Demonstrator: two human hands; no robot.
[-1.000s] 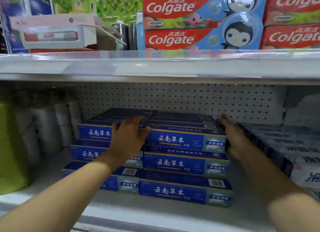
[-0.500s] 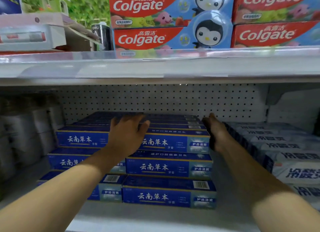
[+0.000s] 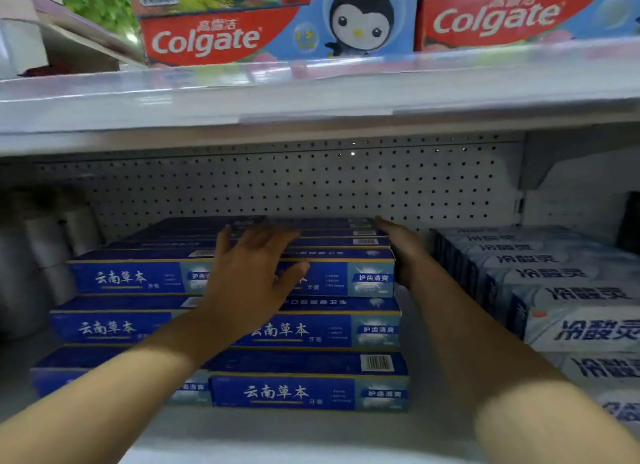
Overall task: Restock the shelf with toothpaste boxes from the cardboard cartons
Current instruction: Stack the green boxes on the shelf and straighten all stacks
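The left hand [image 3: 249,276] lay flat, fingers spread, atop the blue toothpaste boxes [image 3: 304,328]; at three o'clock, the right hand [image 3: 401,252] pressed straight-fingered against their end.

- The scene is moderately lit, brightest on the red and blue Colgate cartons [image 3: 277,31] on the upper tier.
- The glossy white upper shelf edge [image 3: 311,93] carries pale glare streaks and smeared reflections.
- Beneath it, shadow dims the white perforated back panel [image 3: 277,186] and the left corner, where grey cylindrical items [image 3: 45,252] look murky and soft.
- Motion blur softens most outlines.
- Wide-angle distortion bows the shelf lines and stretches the forearms at the bottom edge.
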